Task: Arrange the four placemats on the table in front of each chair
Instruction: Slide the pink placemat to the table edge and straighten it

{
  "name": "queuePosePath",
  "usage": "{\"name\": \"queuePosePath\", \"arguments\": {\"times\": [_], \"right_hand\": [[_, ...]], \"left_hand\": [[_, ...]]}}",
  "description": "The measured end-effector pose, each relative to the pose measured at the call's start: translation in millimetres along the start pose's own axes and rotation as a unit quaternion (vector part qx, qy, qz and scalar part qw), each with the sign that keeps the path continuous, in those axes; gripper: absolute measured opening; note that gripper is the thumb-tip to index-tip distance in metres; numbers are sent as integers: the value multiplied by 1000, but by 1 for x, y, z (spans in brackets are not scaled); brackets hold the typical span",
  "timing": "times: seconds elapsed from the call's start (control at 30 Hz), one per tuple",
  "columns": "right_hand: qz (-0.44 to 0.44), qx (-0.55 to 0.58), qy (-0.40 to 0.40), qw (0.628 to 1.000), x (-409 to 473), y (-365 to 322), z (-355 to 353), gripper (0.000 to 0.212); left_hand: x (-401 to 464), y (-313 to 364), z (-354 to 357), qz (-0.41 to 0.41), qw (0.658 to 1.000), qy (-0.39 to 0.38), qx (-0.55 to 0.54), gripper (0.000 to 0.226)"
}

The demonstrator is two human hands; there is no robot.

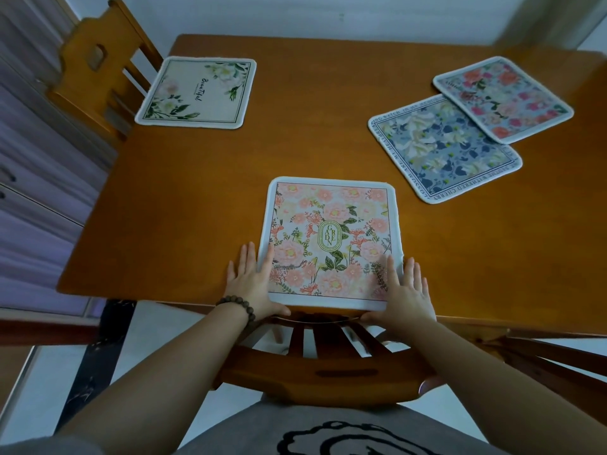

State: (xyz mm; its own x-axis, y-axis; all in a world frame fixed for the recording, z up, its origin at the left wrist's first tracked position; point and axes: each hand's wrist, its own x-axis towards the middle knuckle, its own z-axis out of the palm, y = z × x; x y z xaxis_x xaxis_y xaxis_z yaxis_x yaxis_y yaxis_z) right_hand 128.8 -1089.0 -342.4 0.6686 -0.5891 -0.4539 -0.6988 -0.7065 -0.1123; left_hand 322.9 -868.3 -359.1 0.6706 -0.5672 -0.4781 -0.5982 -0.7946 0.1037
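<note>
A pink floral placemat (pixel 331 238) marked "GARDEN" lies at the near edge of the wooden table (pixel 210 178), above a chair back (pixel 325 372). My left hand (pixel 253 284) rests flat on its lower left corner, thumb under the edge. My right hand (pixel 402 290) rests flat on its lower right corner. A white placemat with green leaves (pixel 197 93) lies at the far left, in front of a second chair (pixel 98 67). At the far right a blue-grey floral placemat (pixel 440 149) lies skewed, partly under a red-flowered placemat (pixel 502 96).
A grey cabinet with drawers (pixel 36 159) stands along the left, close behind the left chair. A pale wall (pixel 328 14) runs behind the table's far edge. Another chair's wooden rails (pixel 542 356) show at the lower right.
</note>
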Motion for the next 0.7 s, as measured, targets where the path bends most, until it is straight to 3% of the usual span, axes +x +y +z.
{"name": "queuePosePath", "arguments": {"times": [0.13,0.33,0.7], "right_hand": [[-15,18,-6,1000,-1,-5,5,136],[-1,30,17,999,-3,-8,10,126],[-5,4,30,1000,-1,-8,5,133]], "left_hand": [[1,4,3,9,999,-27,-17,143],[-1,4,7,3,999,7,-45,134],[-4,14,1,0,1000,-24,9,139]]}}
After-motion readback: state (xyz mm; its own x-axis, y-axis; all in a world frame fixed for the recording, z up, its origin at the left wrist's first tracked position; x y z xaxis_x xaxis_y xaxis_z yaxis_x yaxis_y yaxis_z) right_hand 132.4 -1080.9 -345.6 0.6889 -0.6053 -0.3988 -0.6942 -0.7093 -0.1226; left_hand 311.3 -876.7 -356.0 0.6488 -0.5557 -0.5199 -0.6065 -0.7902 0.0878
